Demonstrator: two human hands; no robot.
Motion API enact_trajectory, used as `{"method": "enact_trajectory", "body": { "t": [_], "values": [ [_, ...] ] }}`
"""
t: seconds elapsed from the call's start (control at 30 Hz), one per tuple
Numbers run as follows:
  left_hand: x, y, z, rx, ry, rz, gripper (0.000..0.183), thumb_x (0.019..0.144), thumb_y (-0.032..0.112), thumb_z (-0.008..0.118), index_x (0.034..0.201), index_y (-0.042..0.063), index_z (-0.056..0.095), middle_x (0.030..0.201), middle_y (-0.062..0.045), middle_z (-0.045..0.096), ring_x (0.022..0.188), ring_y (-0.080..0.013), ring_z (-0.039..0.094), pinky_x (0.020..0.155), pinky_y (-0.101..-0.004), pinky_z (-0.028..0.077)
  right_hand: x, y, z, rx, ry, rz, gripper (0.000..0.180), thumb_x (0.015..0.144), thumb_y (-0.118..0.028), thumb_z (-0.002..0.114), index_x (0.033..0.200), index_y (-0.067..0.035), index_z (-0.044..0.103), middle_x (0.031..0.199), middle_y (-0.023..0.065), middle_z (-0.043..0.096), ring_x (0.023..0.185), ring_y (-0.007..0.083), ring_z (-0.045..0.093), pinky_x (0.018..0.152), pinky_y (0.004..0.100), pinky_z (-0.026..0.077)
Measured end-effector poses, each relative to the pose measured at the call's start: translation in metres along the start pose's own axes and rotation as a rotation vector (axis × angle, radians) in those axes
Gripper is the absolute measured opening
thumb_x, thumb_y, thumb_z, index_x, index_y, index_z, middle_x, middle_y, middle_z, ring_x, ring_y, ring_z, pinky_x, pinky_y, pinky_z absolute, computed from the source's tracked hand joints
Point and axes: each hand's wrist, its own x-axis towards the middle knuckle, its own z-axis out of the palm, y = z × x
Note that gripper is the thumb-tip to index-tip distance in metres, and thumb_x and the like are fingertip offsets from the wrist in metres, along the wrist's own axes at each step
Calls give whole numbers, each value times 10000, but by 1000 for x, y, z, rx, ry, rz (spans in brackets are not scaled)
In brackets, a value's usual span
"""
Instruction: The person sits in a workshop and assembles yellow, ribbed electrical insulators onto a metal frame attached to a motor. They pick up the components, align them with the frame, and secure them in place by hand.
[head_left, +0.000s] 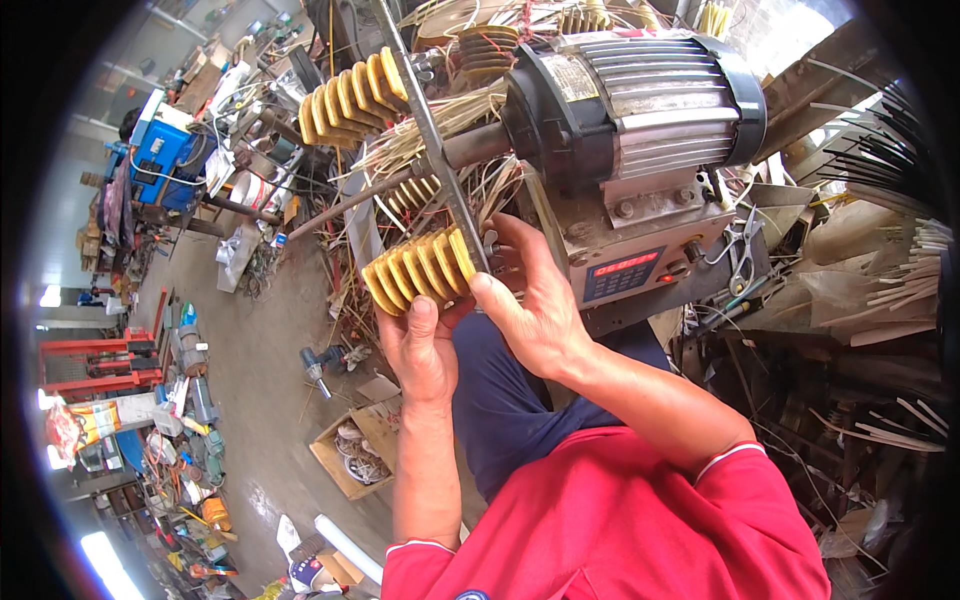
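A yellow ribbed coil former (420, 271) is fixed at the lower end of a flat metal bar (442, 161) on the winding machine. Cupped under it is my left hand (420, 360), the thumb against its ribs and the other fingers mostly hidden below. The thumb of my right hand (536, 315) presses the former's near end, while its fingers curl around the bar's end beside a wing nut (491, 246). Another yellow ribbed former (352, 101) sits at the bar's upper end. A shaft (480, 144) runs from the bar to the electric motor (637, 105).
Below the motor, a control panel (621, 271) shows a lit red display. Scissors (742, 255) hang at its right. Loose wire and sleeving (457, 120) crowd behind the bar. On the floor are a power drill (319, 367) and a wooden box (352, 457) holding wire.
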Motion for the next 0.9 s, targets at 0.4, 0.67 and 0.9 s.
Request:
{"method": "enact_trajectory", "body": {
  "t": [0.4,0.67,0.9],
  "values": [
    [0,-2,-2,-10,21,18,707,920,280,731,1470,58,345,1394,-145,508,1220,-299,590,915,-446,605,21,-10,-34,-714,-114,-582,354,804,-39,653,1147,36,606,1135,178,624,1014,366,611,871,436,540],
    [-1,-3,-3,-11,22,30,703,922,258,730,1474,64,338,1404,-145,494,1239,-303,575,940,-462,591,31,-13,-31,-602,-121,-395,247,848,-71,667,1079,1,619,852,207,661,806,422,655,725,467,546],
    [-1,-2,-7,4,21,-17,680,926,252,728,1461,73,350,1395,-135,505,1229,-291,584,933,-448,596,33,-25,-44,-556,-280,-328,366,838,-94,682,1166,27,572,883,221,642,837,429,653,749,468,553]
  ]
}}
